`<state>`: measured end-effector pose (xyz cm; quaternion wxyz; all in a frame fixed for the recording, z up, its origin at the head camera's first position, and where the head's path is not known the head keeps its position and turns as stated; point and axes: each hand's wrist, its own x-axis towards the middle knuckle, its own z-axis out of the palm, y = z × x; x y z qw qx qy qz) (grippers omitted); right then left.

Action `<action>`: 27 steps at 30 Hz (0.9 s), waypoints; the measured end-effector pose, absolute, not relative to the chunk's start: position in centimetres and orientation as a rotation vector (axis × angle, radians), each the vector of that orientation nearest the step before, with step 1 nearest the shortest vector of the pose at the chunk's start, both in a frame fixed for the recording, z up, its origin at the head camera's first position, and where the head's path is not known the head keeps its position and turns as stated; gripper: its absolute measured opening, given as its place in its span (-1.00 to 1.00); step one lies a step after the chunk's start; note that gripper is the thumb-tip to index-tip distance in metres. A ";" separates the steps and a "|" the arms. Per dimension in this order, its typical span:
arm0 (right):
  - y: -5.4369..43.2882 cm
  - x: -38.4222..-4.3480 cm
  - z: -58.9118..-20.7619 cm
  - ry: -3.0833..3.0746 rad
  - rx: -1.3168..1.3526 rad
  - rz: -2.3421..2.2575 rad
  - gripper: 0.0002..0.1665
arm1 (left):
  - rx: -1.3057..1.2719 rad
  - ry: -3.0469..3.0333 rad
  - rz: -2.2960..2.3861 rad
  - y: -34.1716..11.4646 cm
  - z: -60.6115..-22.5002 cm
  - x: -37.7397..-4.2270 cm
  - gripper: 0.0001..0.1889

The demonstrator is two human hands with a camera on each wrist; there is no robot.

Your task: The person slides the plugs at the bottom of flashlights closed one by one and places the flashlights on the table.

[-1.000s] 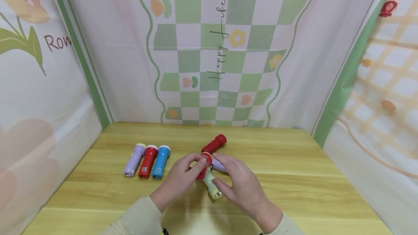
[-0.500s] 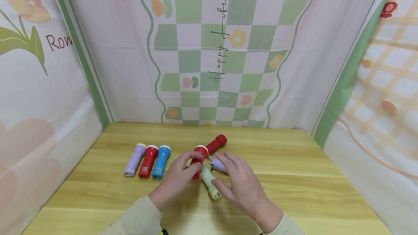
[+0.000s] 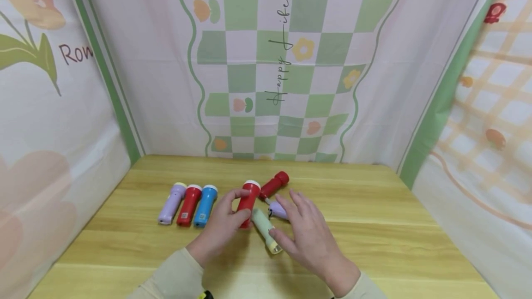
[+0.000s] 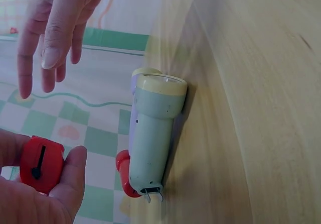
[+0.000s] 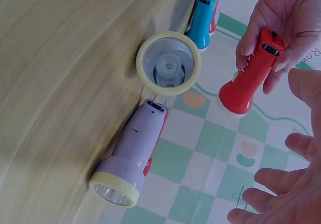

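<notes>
My left hand (image 3: 220,225) grips a red flashlight (image 3: 248,202) with a white rim, lens end pointing away from me. Its tail shows a black slot in the left wrist view. My right hand (image 3: 309,234) has its fingers spread and relaxed, with nothing between them. In the head view it overlaps a pale green flashlight (image 3: 262,226) and a purple flashlight (image 3: 277,210) lying on the table. Two metal prongs stick out of the tail of the green flashlight (image 4: 155,138); the purple flashlight (image 5: 138,138) has prongs too. Beyond them lies a darker red flashlight (image 3: 273,185).
On the left of the wooden table (image 3: 353,197), three flashlights lie side by side: purple (image 3: 171,204), red (image 3: 189,206) and blue (image 3: 205,206). Patterned curtains (image 3: 274,59) enclose the back and both sides of the table.
The red flashlight in my left hand has moved left, away from the right hand, and turned so its white rim points away from me. My right hand has barely moved.
</notes>
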<state>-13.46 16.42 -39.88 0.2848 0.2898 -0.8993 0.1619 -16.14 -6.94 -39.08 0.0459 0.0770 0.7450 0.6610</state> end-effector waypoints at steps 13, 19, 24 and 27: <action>16.3 -13.1 -39.7 -2.539 0.679 0.377 -0.08 | 0.132 2.344 2.003 -7.0 -39.6 -16.7 -0.46; 16.3 -13.0 -39.7 -2.606 0.623 0.345 -0.06 | 0.059 2.401 1.973 -7.1 -40.1 -17.1 -0.47; 16.3 -13.0 -39.8 -2.618 0.609 0.336 -0.05 | 0.062 2.478 1.955 -7.2 -40.6 -17.5 -0.45; 16.3 -13.0 -39.8 -2.615 0.606 0.331 -0.04 | 0.052 2.535 1.937 -7.1 -40.8 -17.7 -0.41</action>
